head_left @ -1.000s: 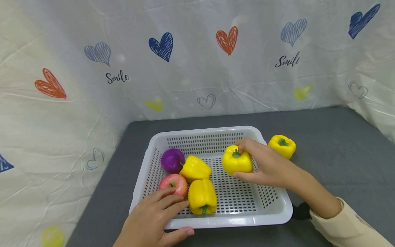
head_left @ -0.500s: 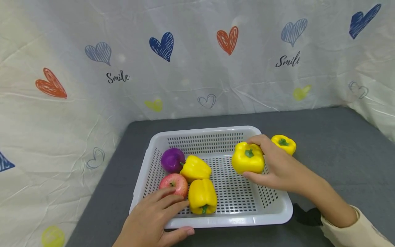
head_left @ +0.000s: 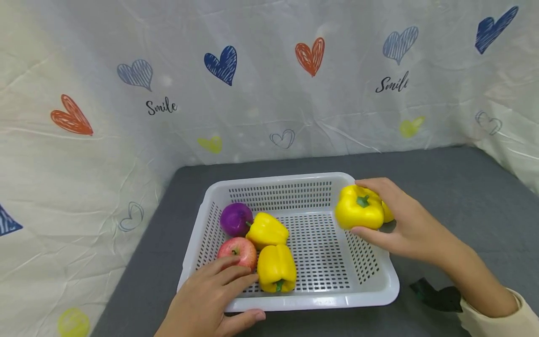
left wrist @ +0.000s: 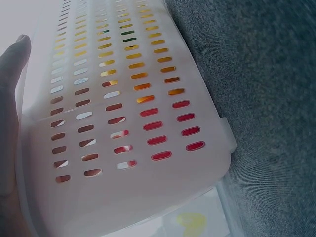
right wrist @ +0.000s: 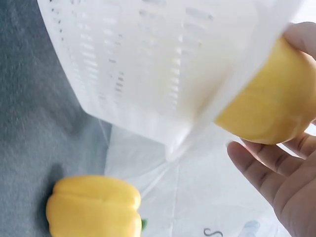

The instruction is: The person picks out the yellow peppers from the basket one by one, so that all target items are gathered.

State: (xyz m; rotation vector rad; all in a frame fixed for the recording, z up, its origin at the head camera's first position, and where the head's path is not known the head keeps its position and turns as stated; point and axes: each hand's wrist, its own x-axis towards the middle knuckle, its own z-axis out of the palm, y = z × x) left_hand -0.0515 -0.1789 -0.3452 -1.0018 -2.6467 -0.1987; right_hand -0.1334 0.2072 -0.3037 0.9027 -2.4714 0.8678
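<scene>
In the head view my right hand (head_left: 406, 227) grips a yellow bell pepper (head_left: 353, 214), thumb on the near side and fingers on the far side. The pepper overlaps the right rim of a white perforated basket (head_left: 303, 302); the right wrist view shows it above that rim. My left hand (head_left: 212, 292) lies over the basket's front left corner, thumb outside and fingers extended inward at a red apple (head_left: 245, 248). Beside the apple sit two more yellow bell peppers (head_left: 276, 267) and a round, glossy purple thing (head_left: 236, 220).
Another yellow bell pepper (right wrist: 94, 207) is on the dark grey cloth (head_left: 455, 196) right of the basket, mostly hidden behind the held one in the head view. A black strap-like piece (head_left: 438, 296) shows near my right cuff. A heart-printed curtain (head_left: 261, 103) hangs behind.
My right hand has carried the gripped bell pepper rightward and slightly upward, from over the basket's inside to its right rim. The left hand has stayed where it was.
</scene>
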